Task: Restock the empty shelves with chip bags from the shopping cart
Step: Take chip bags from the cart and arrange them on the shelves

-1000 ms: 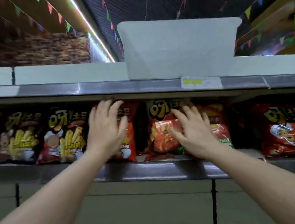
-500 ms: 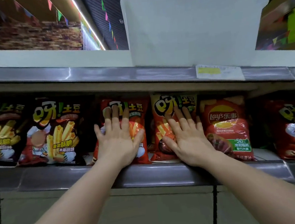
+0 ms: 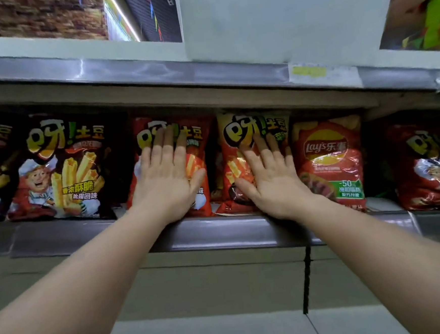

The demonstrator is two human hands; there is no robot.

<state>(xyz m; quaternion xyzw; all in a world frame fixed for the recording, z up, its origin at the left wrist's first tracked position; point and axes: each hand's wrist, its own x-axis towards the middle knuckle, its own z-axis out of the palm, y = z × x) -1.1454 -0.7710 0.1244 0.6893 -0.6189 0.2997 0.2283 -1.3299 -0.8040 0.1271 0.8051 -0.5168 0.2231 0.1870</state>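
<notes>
A row of chip bags stands upright on the shelf [image 3: 218, 230] in front of me. My left hand [image 3: 167, 179] lies flat with straight fingers against a red fries bag [image 3: 198, 134]. My right hand [image 3: 270, 178] presses flat on an orange-red fries bag [image 3: 237, 136] beside it. Both bags sit at the shelf's front edge. No shopping cart is in view.
A dark fries bag [image 3: 61, 168] stands to the left, another partly cut off at the far left. A red Lay's bag [image 3: 329, 161] stands right of my right hand, then a red bag [image 3: 429, 166]. A yellow price label [image 3: 322, 74] sits on the upper shelf rail.
The view has moved closer to the shelf and tilted up. Both hands went from reaching toward the bags to lying flat on them, with the bags standing more upright.
</notes>
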